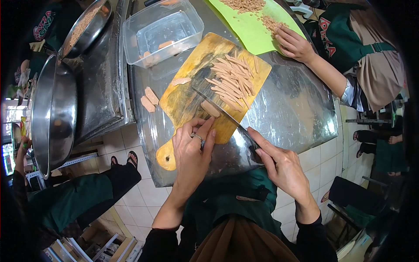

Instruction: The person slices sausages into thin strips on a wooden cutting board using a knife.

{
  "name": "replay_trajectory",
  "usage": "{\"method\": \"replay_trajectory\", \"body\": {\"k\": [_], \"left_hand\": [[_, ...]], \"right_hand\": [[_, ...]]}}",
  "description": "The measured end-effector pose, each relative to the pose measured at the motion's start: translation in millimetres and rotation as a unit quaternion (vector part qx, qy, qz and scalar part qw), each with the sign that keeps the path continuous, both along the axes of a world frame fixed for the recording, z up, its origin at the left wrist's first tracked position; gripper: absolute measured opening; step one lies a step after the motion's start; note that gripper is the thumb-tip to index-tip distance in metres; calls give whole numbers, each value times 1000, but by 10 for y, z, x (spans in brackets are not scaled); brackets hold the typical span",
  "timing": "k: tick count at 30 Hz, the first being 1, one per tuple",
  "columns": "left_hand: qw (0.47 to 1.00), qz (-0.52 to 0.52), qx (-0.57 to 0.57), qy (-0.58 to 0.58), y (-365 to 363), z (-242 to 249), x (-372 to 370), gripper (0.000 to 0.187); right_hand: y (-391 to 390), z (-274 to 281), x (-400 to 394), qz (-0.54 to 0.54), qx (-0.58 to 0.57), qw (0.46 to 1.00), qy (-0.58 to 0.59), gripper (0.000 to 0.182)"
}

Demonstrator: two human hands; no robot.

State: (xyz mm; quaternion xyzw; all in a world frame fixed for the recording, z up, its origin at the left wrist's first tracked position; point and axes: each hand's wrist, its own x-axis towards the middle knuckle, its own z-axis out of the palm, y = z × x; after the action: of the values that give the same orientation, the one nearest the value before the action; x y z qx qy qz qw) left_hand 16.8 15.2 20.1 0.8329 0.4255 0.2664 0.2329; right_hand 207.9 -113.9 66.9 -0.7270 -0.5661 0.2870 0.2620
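The wooden cutting board (176, 102) in front of you is yellow-brown with dark, streaky grain, and its rounded handle, pierced by a small hole, points down toward your left. It lies at a slant on the glossy grey bench (301, 105). Toward its right side sits a loose heap of smooth, pinkish-tan sausage strips (231, 85), slim and straight-edged, overlapping at several angles. The sausage piece (210, 108) you are working on is a short, blunt oblong on the board, between that heap and your left side; a flat sausage slice (181, 81) lies near the board's left edge, and two thicker sausage chunks (149, 99) rest on the bench just beside it

Your left hand (194, 146) comes in palm down, fingers bent, a ring on one of them, fingertips pinning the near end of the piece. Your right hand (281, 168) grasps the knife (221, 110), index finger stretched forward along it and thumb tucked lower; the thin metal blade slopes up and left, beside the piece

Beyond the board stand a clear plastic container (163, 35) with more pieces inside and a bendy lime-green mat (244, 32) carrying crumbly chopped bits, which a co-worker's hand (294, 43) touches
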Motion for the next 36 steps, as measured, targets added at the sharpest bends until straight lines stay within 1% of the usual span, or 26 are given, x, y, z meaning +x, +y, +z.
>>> {"method": "replay_trajectory", "body": {"k": [4,5,8,11,16,19,25,28,36], "left_hand": [[1000,-1,7,-17,79,0,6,35],[1000,-1,10,-21,106,-5,10,35],[997,-24,72,20,151,-24,3,36],[995,-31,80,47,164,-66,0,38],[993,-12,79,81,151,-51,37,39],[992,-12,80,97,150,-47,34,40],[988,-21,75,131,149,-23,14,43],[988,-24,68,134,156,-29,4,44],[989,-18,61,133,149,-41,-5,43]], "right_hand": [[-19,97,-15,-8,13,1000,-8,60],[-26,143,-23,-7,-4,1000,-13,60],[-45,216,-51,-2,-41,999,-23,60],[-46,207,-78,3,-60,998,-30,61],[-4,311,-87,13,-109,993,-52,65],[53,414,-72,34,-159,985,-65,68],[36,444,-41,54,-201,978,-30,78],[58,440,-6,51,-193,980,-5,84],[106,410,0,52,-199,979,3,88]]}}
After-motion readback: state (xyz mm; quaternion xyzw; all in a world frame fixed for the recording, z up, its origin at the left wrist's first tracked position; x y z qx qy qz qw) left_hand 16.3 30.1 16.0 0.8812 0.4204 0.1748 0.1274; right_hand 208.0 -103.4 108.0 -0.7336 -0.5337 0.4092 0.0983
